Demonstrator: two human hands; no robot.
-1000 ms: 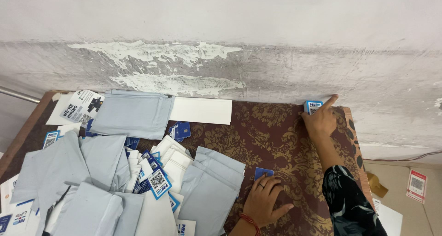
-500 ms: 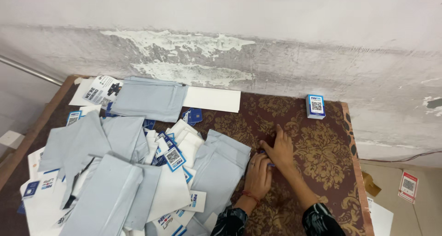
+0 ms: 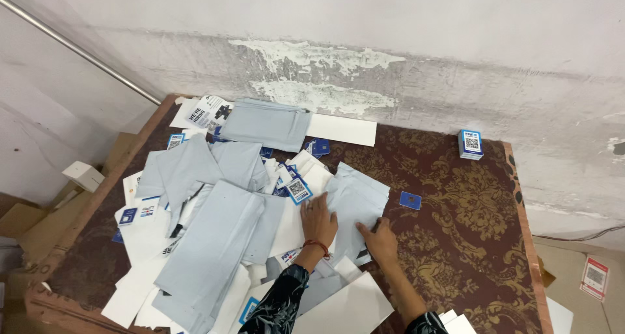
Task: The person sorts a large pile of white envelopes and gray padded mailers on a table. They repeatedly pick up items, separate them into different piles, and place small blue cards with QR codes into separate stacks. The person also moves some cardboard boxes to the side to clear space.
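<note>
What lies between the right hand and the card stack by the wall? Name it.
Head view: one small blue square card on bare patterned tabletop, between right hand and card stack.

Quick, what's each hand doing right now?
Left hand: open, flat on the pale grey pouches, holding nothing.
Right hand: fingers on a pouch's edge; whether it grips cannot be told.
</note>
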